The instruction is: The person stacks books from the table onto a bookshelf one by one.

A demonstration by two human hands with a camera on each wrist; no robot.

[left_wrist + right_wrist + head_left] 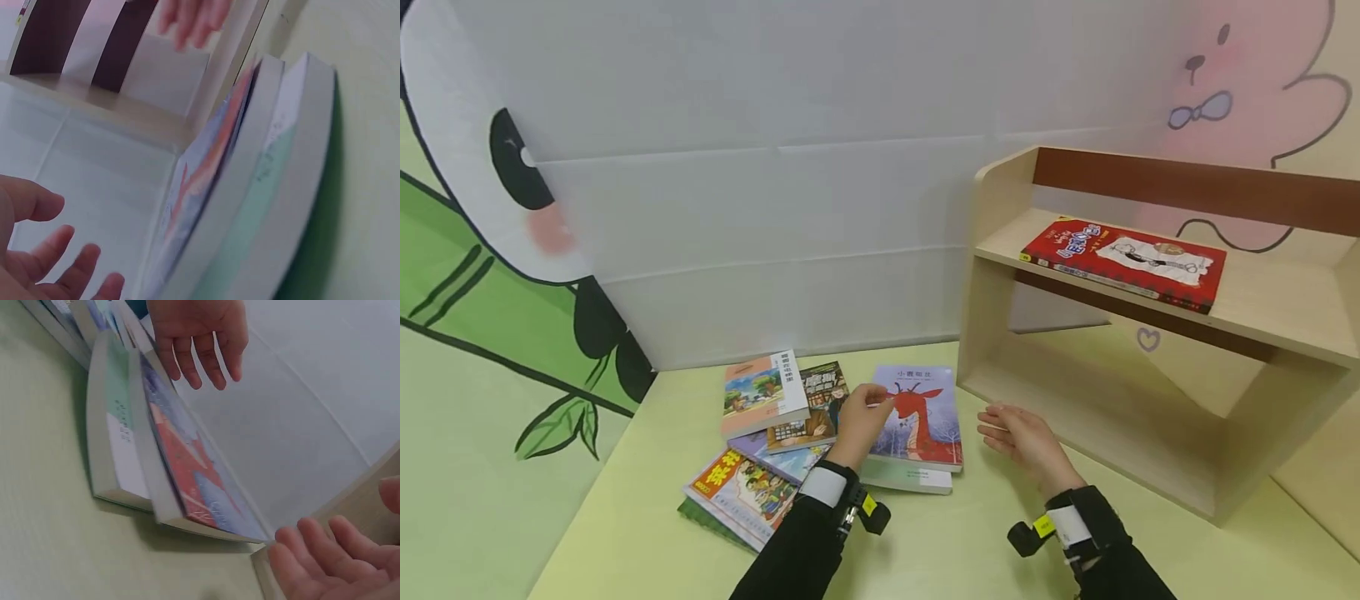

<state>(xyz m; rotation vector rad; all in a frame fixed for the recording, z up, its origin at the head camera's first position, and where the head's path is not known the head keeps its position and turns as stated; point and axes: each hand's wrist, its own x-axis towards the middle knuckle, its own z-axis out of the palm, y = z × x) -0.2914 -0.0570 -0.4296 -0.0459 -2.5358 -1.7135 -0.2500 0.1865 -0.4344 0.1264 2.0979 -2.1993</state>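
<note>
A purple book with a red deer on its cover (936,417) lies on top of a pale green and white book (910,478). My left hand (859,423) hovers at the deer book's left edge, its fingers loosely bent and holding nothing. To the right of the pair, my right hand (1026,442) is held over the table, palm turned inward and fingers relaxed. The left wrist view shows the page edges of both books, with the left hand's fingers (75,265) apart from them. In the right wrist view the deer book (194,462) slants across the lower one.
Left of the left hand, several books (760,392) lie in an overlapping heap. A wooden two-tier shelf (985,325) stands at the right, with a red book (1120,258) flat on its upper board. Behind the table (625,517) rises a pale wall panel (775,208).
</note>
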